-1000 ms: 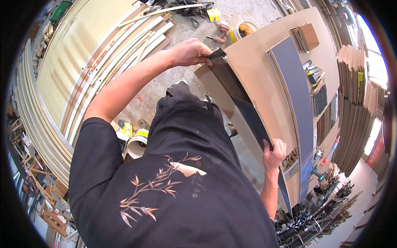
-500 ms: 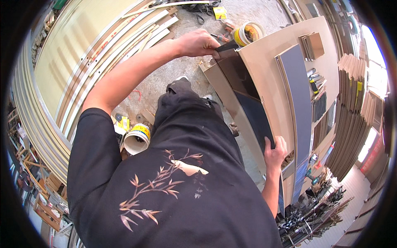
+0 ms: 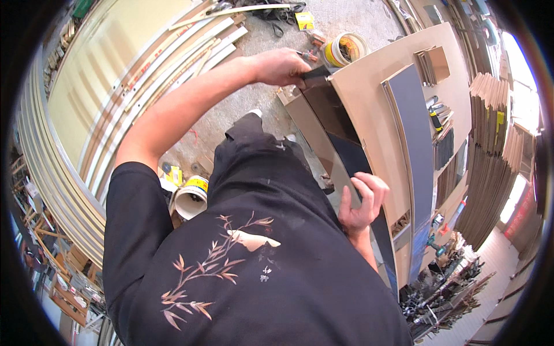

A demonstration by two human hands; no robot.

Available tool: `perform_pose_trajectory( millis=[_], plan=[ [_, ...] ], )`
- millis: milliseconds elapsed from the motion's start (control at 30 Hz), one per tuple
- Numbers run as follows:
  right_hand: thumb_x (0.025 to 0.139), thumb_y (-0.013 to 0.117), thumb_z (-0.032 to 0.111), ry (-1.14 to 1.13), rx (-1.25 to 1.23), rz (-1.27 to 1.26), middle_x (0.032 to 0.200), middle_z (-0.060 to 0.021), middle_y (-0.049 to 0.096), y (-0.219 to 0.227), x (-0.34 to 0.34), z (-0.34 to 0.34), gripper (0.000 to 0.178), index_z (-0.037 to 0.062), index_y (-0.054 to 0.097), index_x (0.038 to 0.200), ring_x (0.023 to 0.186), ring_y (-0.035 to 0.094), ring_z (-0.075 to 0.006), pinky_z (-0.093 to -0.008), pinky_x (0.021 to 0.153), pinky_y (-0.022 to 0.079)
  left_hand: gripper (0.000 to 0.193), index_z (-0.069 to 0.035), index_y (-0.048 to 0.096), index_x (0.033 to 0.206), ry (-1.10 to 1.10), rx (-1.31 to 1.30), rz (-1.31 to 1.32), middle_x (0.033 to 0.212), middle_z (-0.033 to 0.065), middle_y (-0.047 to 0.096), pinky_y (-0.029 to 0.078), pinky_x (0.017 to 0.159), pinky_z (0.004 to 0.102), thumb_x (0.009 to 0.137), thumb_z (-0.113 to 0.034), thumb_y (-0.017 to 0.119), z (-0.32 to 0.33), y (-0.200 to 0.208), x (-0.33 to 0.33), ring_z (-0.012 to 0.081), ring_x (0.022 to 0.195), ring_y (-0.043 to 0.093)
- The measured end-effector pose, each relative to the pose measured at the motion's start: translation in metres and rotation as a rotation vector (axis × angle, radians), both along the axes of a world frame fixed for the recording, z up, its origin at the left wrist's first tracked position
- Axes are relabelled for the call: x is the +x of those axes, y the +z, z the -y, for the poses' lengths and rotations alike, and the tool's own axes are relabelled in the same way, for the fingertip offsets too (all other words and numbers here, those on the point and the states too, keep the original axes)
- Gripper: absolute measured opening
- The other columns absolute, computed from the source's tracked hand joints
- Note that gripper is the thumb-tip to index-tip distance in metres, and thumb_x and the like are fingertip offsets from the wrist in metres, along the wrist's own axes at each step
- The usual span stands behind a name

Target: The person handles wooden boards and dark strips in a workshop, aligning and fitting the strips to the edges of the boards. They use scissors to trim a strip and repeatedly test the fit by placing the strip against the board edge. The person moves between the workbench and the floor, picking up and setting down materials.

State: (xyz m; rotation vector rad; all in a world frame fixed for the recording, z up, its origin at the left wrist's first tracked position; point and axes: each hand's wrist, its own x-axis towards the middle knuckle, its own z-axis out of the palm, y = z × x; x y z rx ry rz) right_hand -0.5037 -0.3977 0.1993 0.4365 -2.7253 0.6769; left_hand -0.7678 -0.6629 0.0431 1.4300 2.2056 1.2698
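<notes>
At the far end of a long dark glossy strip (image 3: 349, 155), my left hand (image 3: 283, 67) is closed on the strip's corner, its fingertips partly hidden. The strip runs along the near side of a beige worktable (image 3: 369, 109). Beside it, nearer my legs, lies a long brown board (image 3: 304, 117). My right hand (image 3: 365, 202) is held over the strip's nearer part, thumb and fingers apart with nothing between them. A dark blue-grey panel (image 3: 411, 121) lies along the tabletop.
Small brown boards (image 3: 434, 63) and a yellow-black hand tool (image 3: 435, 120) lie on the table. A white-yellow bucket (image 3: 353, 47) stands beyond its far corner, another bucket (image 3: 191, 199) at my left. Pale strips (image 3: 173, 57) lie at left; stacked brown panels (image 3: 490, 155) stand at right.
My right hand has let go of the dark strip's edge, moved left and spread its fingers. My left hand keeps its hold at the far end and has shifted slightly nearer.
</notes>
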Motion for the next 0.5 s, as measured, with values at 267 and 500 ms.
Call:
perform_pose_trajectory(
  millis=[267,500],
  plan=[
    [0.088,0.073,0.003,-0.190,-0.503,0.474,0.095,-0.0137,0.072,-0.077,0.007,0.058,0.022,0.0005,0.068,0.110,0.083,0.071,-0.0253,-0.0363,0.078,0.057,0.013,-0.005,0.068,0.094,-0.070,-0.084,0.082,0.084,0.0153,0.069,0.053,0.066,0.0454,0.087,-0.013,0.075,0.005,0.016,-0.001,0.0378,0.076,0.068],
    [0.096,0.068,0.017,-0.257,-0.917,0.732,0.095,-0.0111,0.075,-0.131,-0.039,0.135,0.023,-0.0006,0.069,0.110,0.084,0.072,-0.0194,-0.0334,0.080,0.057,0.013,-0.005,0.074,0.093,-0.143,-0.117,0.034,0.088,0.0137,0.071,0.056,0.068,0.0425,0.088,-0.015,0.078,0.005,0.008,-0.020,0.0361,0.078,0.070]
  ],
)
